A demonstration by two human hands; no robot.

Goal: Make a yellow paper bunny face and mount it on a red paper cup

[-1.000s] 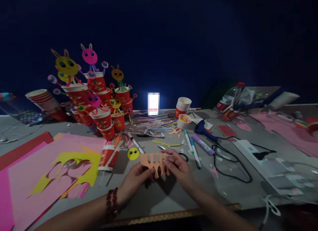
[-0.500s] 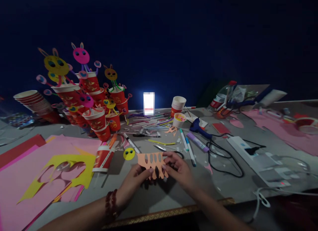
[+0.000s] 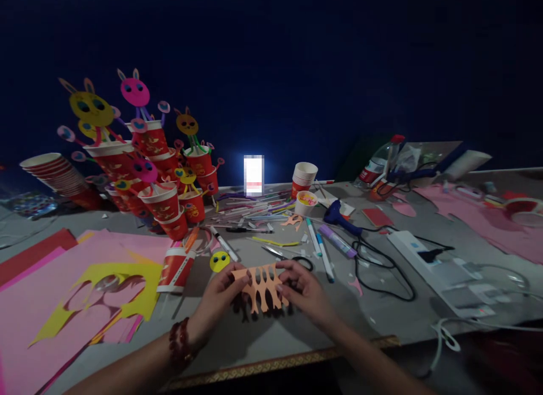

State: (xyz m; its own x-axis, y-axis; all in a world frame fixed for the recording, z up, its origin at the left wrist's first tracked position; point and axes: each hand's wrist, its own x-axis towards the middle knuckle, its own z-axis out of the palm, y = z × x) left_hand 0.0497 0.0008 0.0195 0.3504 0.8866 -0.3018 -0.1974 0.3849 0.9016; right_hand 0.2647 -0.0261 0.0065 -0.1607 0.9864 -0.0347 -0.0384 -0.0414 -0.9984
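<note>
Between my two hands I hold a piece of orange paper (image 3: 263,288) with rows of oval holes cut out of it, just above the table's front part. My left hand (image 3: 224,284) pinches its left end between thumb and fingers; a dark red bead bracelet circles that wrist. My right hand (image 3: 303,290) is closed on the right end. Right behind the left hand lies a yellow paper disc (image 3: 219,261) with two dark eyes. A pair of scissors (image 3: 301,260) with black handles rests behind the paper, its handles partly covered by my right hand.
At left stand red paper cups (image 3: 159,200) with paper animal figures, near pink sheets (image 3: 25,310) and cut yellow paper (image 3: 46,333). Markers (image 3: 324,256), a blue glue gun (image 3: 339,217) with its black cord, and a white power strip (image 3: 424,270) lie to the right.
My left hand has moved up and left along the orange paper, now gripping its upper left corner. The paper hangs more spread out. My right hand stays nearly in place.
</note>
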